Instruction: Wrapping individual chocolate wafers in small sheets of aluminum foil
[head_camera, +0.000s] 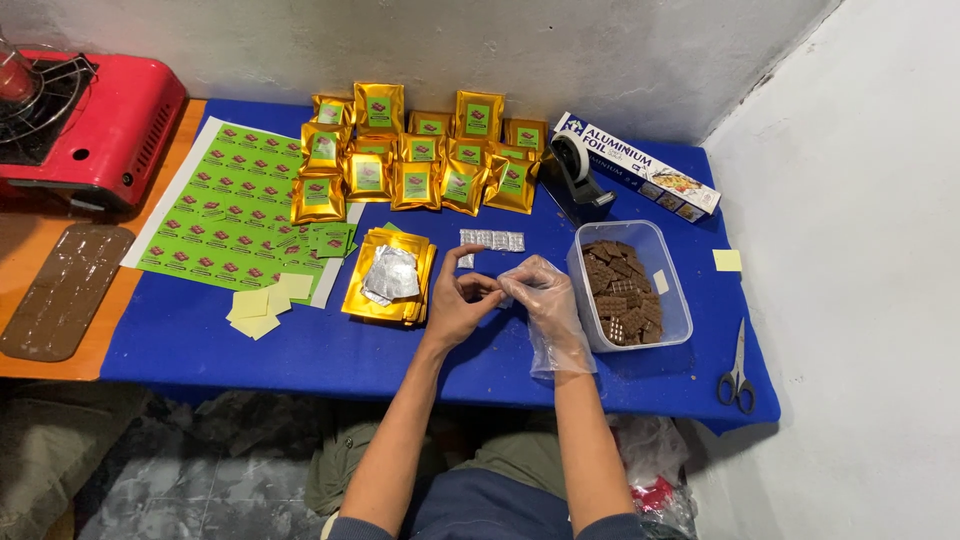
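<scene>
Both hands meet over the counter (300, 350): left hand (458, 305) bare, right hand (545, 300) gloved, fingers pinching a small foil piece (497, 293) between them; chocolate tub (630, 285) sits just right for reach.

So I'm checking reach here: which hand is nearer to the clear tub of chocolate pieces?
Right. The gloved right hand sits just left of the clear tub, nearly at its wall. The bare left hand lies further left, beyond the right hand, closer to the stack of gold pouches.
</scene>
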